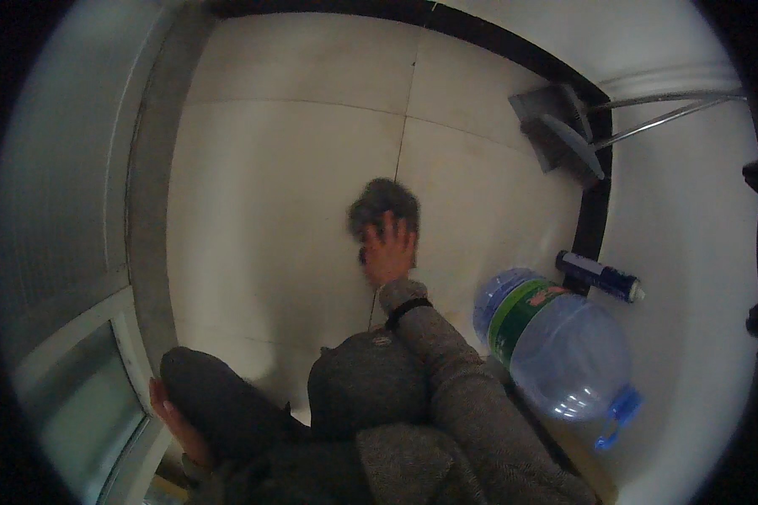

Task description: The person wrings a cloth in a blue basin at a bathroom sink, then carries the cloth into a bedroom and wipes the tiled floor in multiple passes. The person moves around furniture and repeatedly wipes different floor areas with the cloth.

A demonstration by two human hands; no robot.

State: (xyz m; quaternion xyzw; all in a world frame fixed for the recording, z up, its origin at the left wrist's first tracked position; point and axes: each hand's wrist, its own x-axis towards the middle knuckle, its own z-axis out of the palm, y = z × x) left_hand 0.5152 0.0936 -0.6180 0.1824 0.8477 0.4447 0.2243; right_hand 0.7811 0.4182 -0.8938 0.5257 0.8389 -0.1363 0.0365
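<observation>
My right hand (pixel 388 252) lies with fingers spread over a dark grey, crumpled bundle (pixel 384 200) on the tiled floor, which looks like a rag. The bundle's far part sticks out past my fingertips, and the rest is hidden beneath the palm. A black band circles the right wrist below a grey sleeve. At the lower left, my left hand (pixel 179 423) rests against the outer side of my bent left leg, its fingers stretched out and nothing seen in it.
A large clear water bottle (pixel 569 357) with a blue cap lies on the right, beside a dark blue spray can (pixel 598 276). Against the far right wall stand a grey dustpan and broom (pixel 564 135). A pale door (pixel 67 168) borders the left side.
</observation>
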